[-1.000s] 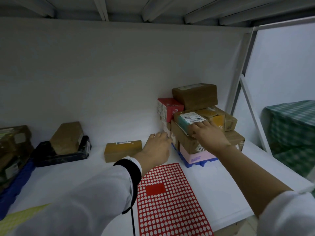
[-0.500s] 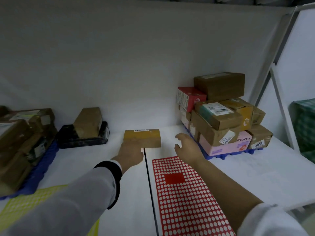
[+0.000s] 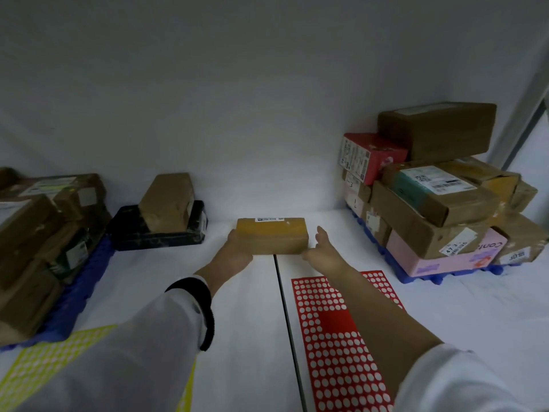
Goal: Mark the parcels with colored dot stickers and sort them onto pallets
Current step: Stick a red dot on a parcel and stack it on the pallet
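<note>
- White tabletop [image 3: 243, 322] with a dark seam down its middle, under a plain white wall
- Far left: blue pallet [image 3: 83, 295] heaped with brown parcels [image 3: 29, 233]; yellow dot sticker sheet [image 3: 44, 361] at lower left, partly under the white sleeve
- Left of centre: black pallet [image 3: 160, 236] against the wall; one brown parcel [image 3: 166, 200] lies tilted on it
- Centre: small brown parcel [image 3: 273, 237] flat on the tabletop across the seam, white label on its far top edge
- Left hand [image 3: 237, 251] is against the parcel's left end; whether its fingers are curled or flat cannot be told
- Right hand [image 3: 325, 251] is at the parcel's right end; its fingers [image 3: 322, 236] are straight and close together, pointing away; the thumb side touches the near right corner
- Lower centre-right: red dot sticker sheet [image 3: 335, 352] flat under the right forearm
- Right: second blue pallet [image 3: 416, 278] stacked with cartons, among them a red box [image 3: 371, 156] and a pink box [image 3: 430, 260]
</note>
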